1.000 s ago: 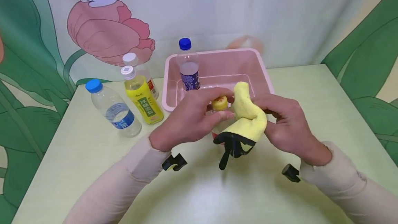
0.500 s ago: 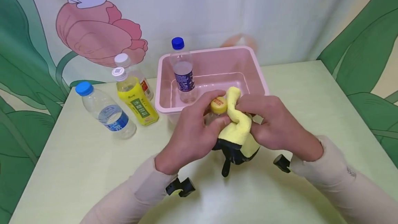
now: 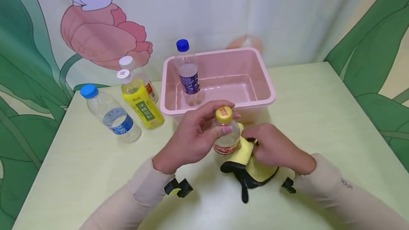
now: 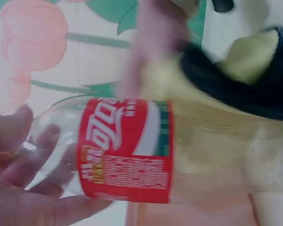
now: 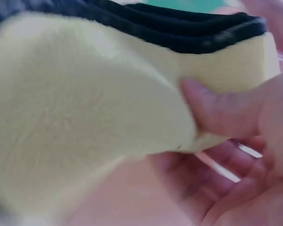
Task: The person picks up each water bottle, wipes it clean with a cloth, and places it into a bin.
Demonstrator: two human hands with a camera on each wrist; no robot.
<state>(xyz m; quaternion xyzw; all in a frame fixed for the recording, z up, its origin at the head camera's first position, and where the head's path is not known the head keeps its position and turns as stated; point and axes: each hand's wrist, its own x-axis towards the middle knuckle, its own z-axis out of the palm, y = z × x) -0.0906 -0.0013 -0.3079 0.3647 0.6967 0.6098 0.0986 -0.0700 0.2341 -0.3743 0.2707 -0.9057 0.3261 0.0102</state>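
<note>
My left hand (image 3: 195, 137) grips a clear plastic bottle (image 3: 226, 141) by its upper part, just below the yellow cap (image 3: 224, 114). A red label (image 4: 127, 150) wraps the bottle, as the left wrist view shows up close. In my right hand (image 3: 271, 148) is a bunched yellow cloth (image 3: 257, 168) with black edging, pinched between thumb and fingers. The cloth lies along the bottle's right side, and its black-edged end hangs down toward me. In the right wrist view the thumb presses on the folded cloth (image 5: 108, 94).
Behind the hands stands a pink plastic bin (image 3: 223, 84) with a blue-capped bottle (image 3: 189, 77) upright inside. At left on the table (image 3: 73, 173) are a blue-capped water bottle (image 3: 118, 120), a yellow-labelled drink bottle (image 3: 143, 105) and a white-capped bottle (image 3: 150, 86).
My right hand and the cloth have moved down from beside the cap to the bottle's side, uncovering the cap and shoulder. The left hand still holds the bottle near its top.
</note>
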